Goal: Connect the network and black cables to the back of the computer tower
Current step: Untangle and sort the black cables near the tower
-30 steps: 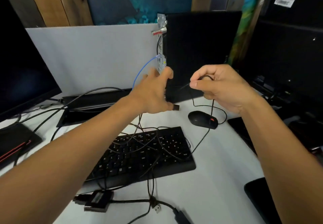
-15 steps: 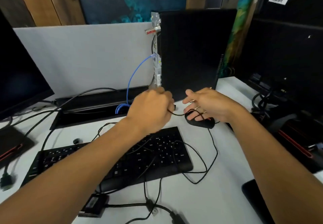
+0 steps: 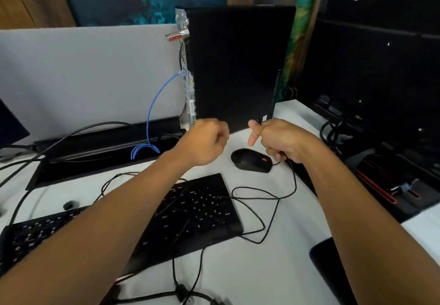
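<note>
At the back of the desk, one black computer tower [image 3: 238, 66] is standing upright, its long axis vertical and its rear panel facing left toward the grey divider [image 3: 83, 74]. One blue network cable [image 3: 154, 104] is sitting plugged into that rear panel about halfway up — from there it is arcing down and left to a small coil in the black cable tray [image 3: 95, 147]. The left hand [image 3: 202, 144] is hovering just below the tower's rear corner, curled into a fist; whether anything is inside it cannot be told. The right hand [image 3: 281, 141] is gripping a thin black cable [image 3: 273, 197], its index finger sticking out — the cable is trailing down from the fist and looping across the white desk [image 3: 273, 269] and over the right end of one black keyboard [image 3: 190, 214]. One black mouse [image 3: 251, 160] is lying between the two hands, slightly nearer the camera. More black cables are lying tangled over the keyboard, too many to count surely.
</note>
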{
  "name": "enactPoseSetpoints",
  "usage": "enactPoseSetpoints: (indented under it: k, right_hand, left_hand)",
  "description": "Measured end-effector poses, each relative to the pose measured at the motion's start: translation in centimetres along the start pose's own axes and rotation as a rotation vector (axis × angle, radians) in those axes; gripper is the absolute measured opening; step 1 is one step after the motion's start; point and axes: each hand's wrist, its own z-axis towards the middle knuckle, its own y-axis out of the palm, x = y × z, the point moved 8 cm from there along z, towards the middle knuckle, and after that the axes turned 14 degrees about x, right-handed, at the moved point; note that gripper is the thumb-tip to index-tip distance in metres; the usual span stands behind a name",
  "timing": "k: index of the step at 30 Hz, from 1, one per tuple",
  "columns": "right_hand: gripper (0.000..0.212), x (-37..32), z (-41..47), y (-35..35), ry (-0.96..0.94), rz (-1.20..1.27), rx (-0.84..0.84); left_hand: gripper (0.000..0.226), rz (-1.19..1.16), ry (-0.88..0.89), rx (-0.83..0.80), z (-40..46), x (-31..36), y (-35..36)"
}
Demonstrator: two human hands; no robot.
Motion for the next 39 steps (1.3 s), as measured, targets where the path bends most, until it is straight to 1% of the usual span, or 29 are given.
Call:
enactPoseSetpoints:
  k: [2, 3, 4, 5, 7, 9, 11, 13, 14, 16, 17, 19, 20, 21, 22, 24, 26, 27, 28, 29, 30, 31, 32, 33, 34, 35, 36, 37, 39]
  right_hand:
    - [0.059, -0.3, 0.4, -1.0, -0.066, -0.134, 0.088]
    - [0.062, -0.4, 0.6, -1.4, -0.1, -0.193, 0.142]
    - [0.064, -0.5, 1.0, -1.7, -0.135, -0.241, 0.189]
    - [0.067, -0.5, 1.2, -1.8, -0.159, -0.272, 0.222]
    - [0.069, -0.5, 1.6, -1.8, -0.18, -0.294, 0.255]
    - [0.066, -0.5, 2.0, -1.8, -0.176, -0.286, 0.271]
    - [0.062, -0.6, 2.1, -1.6, -0.176, -0.272, 0.278]
    - [0.054, -1.1, 1.7, -1.2, -0.223, -0.236, 0.283]
    - [0.048, -1.5, 1.4, -1.1, -0.257, -0.211, 0.289]
    - [0.035, -2.3, 0.8, -1.2, -0.342, -0.142, 0.325]
    - [0.03, -2.8, 0.5, -1.4, -0.397, -0.126, 0.353]
    - [0.027, -3.6, 0.1, -1.4, -0.499, -0.128, 0.376]
    - [0.025, -3.8, 0.0, -1.3, -0.537, -0.13, 0.371]
    - [0.021, -4.0, -0.2, -1.2, -0.567, -0.127, 0.36]
    - [0.015, -4.0, -0.3, -1.3, -0.591, -0.119, 0.353]
    - [0.008, -4.5, -0.9, -2.0, -0.647, -0.078, 0.364]
    - [0.009, -5.2, -1.4, -3.1, -0.72, -0.021, 0.407]
    - [0.01, -5.7, -1.8, -3.4, -0.757, 0.002, 0.413]
    - [0.011, -6.3, -2.1, -3.4, -0.799, 0.012, 0.404]
    - [0.012, -7.0, -2.5, -3.1, -0.851, 0.003, 0.392]
    - [0.013, -7.8, -3.1, -2.6, -0.911, -0.02, 0.386]
    - [0.015, -8.5, -3.7, -2.0, -0.972, -0.043, 0.384]
    - [0.016, -9.2, -4.4, -1.5, -1.027, -0.049, 0.382]
    - [0.017, -9.8, -5.0, -1.1, -1.065, -0.035, 0.384]
    - [0.018, -10.2, -5.4, -1.0, -1.08, 0.002, 0.393]
    - [0.018, -10.4, -5.6, -1.1, -1.064, 0.055, 0.403]
    - [0.019, -10.4, -5.5, -1.5, -1.023, 0.103, 0.408]
    - [0.019, -10.2, -5.3, -1.9, -0.971, 0.118, 0.41]
    - [0.011, -9.3, -4.4, -2.6, -0.876, 0.076, 0.398]
  left_hand:
    - [0.025, 0.074, 0.014, -0.258, 0.2, -0.6, 3.9]
    - [0.031, 0.054, 0.033, -0.339, 0.0, -0.1, 5.4]
    - [0.036, 0.015, 0.046, -0.387, -0.3, 0.7, 6.6]
    - [0.039, -0.013, 0.051, -0.412, -0.5, 1.3, 7.5]
    - [0.042, -0.014, 0.081, -0.402, -0.9, 2.0, 8.6]
    - [0.042, 0.063, 0.108, -0.346, -1.1, 1.8, 8.7]
    - [0.038, 0.166, 0.067, -0.294, -1.4, 1.0, 8.0]
    - [0.033, 0.214, -0.071, -0.182, -1.6, -0.3, 6.8]
    - [0.038, 0.215, -0.142, -0.12, -1.6, -0.7, 6.2]
    - [0.045, 0.152, -0.313, -0.087, -2.0, -1.5, 5.9]
    - [0.042, 0.061, -0.423, -0.102, -2.5, -1.8, 6.0]
    - [0.026, -0.301, -0.684, -0.168, -3.8, -1.6, 6.7]
    - [0.021, -0.461, -0.753, -0.17, -4.2, -1.1, 6.8]
    - [0.015, -0.524, -0.747, -0.134, -4.3, -0.7, 6.2]
    - [0.012, -0.485, -0.695, -0.088, -4.2, -0.4, 4.9]
    - [0.022, -0.22, -0.542, -0.048, -4.0, -0.3, 1.6]
    - [0.039, -0.015, -0.479, -0.061, -4.1, -0.7, -1.9]
    - [0.044, 0.062, -0.469, -0.009, -4.1, -0.9, -4.0]
    - [0.045, 0.141, -0.45, 0.093, -4.0, -0.8, -6.2]
    - [0.043, 0.186, -0.393, 0.221, -3.7, -0.2, -8.3]
    - [0.037, 0.178, -0.304, 0.339, -3.4, 1.0, -10.1]
    - [0.029, 0.117, -0.211, 0.385, -3.1, 2.3, -10.9]
    - [0.033, 0.01, -0.156, 0.341, -2.7, 3.3, -10.8]
    - [0.049, -0.14, -0.159, 0.227, -2.3, 3.8, -9.8]
    - [0.054, -0.303, -0.187, 0.114, -2.1, 4.0, -8.5]
    - [0.045, -0.406, -0.213, 0.062, -2.1, 3.7, -7.6]
    - [0.031, -0.47, -0.224, 0.072, -2.1, 3.0, -7.3]
    - [0.029, -0.494, -0.255, 0.125, -2.2, 1.7, -7.5]
    - [0.04, -0.563, -0.385, 0.217, -2.8, -1.8, -8.0]
